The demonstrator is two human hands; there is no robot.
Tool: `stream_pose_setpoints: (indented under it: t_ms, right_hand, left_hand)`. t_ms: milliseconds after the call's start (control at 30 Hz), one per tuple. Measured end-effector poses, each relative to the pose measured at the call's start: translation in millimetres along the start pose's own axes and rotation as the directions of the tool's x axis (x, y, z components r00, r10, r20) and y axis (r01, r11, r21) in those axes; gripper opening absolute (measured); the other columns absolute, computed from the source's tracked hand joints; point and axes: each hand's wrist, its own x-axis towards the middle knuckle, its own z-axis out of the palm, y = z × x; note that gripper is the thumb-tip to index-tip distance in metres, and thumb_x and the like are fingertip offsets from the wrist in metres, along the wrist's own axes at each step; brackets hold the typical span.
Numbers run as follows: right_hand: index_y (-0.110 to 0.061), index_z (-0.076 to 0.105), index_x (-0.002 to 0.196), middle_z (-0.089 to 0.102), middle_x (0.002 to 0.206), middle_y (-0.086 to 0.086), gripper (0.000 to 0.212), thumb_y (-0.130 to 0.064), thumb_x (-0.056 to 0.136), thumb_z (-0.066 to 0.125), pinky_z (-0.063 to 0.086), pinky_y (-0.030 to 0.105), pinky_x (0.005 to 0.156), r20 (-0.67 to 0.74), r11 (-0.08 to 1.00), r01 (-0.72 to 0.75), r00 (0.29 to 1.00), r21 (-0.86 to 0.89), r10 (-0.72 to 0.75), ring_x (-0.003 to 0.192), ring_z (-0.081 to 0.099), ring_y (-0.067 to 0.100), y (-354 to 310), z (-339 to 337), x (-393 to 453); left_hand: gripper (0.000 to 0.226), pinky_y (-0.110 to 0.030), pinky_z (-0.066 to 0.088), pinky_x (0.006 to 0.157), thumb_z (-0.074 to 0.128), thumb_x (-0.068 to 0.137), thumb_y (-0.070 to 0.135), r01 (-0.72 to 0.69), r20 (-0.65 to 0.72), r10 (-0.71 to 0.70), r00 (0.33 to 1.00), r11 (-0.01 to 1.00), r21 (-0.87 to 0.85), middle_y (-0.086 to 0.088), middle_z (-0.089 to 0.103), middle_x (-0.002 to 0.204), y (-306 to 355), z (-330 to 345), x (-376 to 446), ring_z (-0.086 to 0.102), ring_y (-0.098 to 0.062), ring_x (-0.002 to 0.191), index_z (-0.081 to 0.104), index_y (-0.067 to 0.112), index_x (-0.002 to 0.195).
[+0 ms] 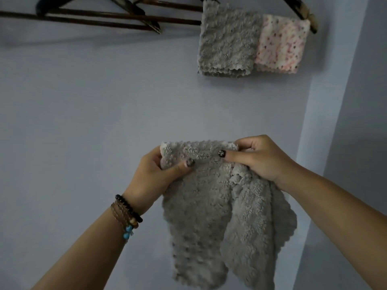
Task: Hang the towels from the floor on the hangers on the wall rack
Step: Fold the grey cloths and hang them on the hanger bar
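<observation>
Your left hand and right hand hold a soft, light grey towel before the wall, fingers pinching its top edge. It hangs limp; keep hold near the corners.

Both forearms reached up and forward. The left hand pinched cloth between thumb and curled fingers, beaded bracelets on its wrist. The right hand pinched likewise, close beside it.

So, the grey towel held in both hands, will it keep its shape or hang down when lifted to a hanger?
The grey towel is probably floppy: below the left hand and right hand it sags in loose folds. It seems light, since pinches at its top edge hold it. Its fluffy pile likely resists slipping.
</observation>
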Motion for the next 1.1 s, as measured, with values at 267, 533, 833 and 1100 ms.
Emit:
stream_pose_setpoints:
  t_ms: [267, 533, 833, 1100]
  right_hand:
    - [-0.024, 0.072, 0.085, 0.074, 0.088, 0.005, 0.009, -0.028, 0.078, 0.077, 0.054, 0.036, 0.079, -0.046, 0.969, 0.18, 0.981, -0.169, -0.19, 0.087, 0.07, 0.017, -46.2, -35.1, 33.1]
    - [-0.034, 0.059, 0.061, 0.055, 0.061, -0.018, 0.025, -0.036, 0.075, 0.079, 0.041, 0.011, 0.06, 0.086, 0.827, 0.292, 0.954, -0.48, -0.287, 0.054, 0.053, -0.006, -95.4, -85.0, 75.1]
    - [-0.008, 0.074, 0.079, 0.073, 0.072, 0.007, 0.015, -0.017, 0.069, 0.081, 0.056, 0.031, 0.056, -0.081, 0.997, 0.009, 0.997, -0.078, -0.016, 0.064, 0.07, 0.025, -144.1, -113.6, 130.3]
    - [-0.004, 0.07, 0.078, 0.067, 0.063, 0.013, 0.005, -0.005, 0.074, 0.066, 0.052, 0.03, 0.048, -0.205, 0.95, 0.143, 0.975, 0.276, -0.087, 0.05, 0.065, 0.024, -196.9, -118.8, 174.2]
  left_hand:
    - [0.044, -0.045, 0.055, 0.081, 0.07, 0.073, 0.03, 0.187, -0.067, -0.187, 0.98, 0.982, 0.006, -0.013, 0.068, 0.086, -16.9, 24.8, 3.3, 0.063, -0.024, 0.079, 0.065, -0.009, 0.093]
    - [0.028, -0.023, 0.057, 0.068, 0.061, 0.082, 0.027, -0.004, -0.15, 0.001, 0.989, 1.0, -0.02, -0.007, 0.075, 0.099, 42.3, 16.8, 56.4, 0.073, -0.02, 0.089, 0.071, 0.014, 0.105]
    - [0.044, -0.052, 0.057, 0.079, 0.065, 0.073, 0.057, -0.108, -0.225, 0.228, 0.947, 0.888, 0.448, -0.008, 0.075, 0.088, 118.3, -12.3, 134.4, 0.071, -0.028, 0.085, 0.074, 0.017, 0.089]
    - [0.031, -0.043, 0.059, 0.065, 0.067, 0.087, 0.038, -0.221, -0.282, 0.443, 0.851, 0.79, 0.572, -0.011, 0.072, 0.079, 169.6, -37.1, 223.4, 0.069, -0.026, 0.068, 0.07, 0.007, 0.089]
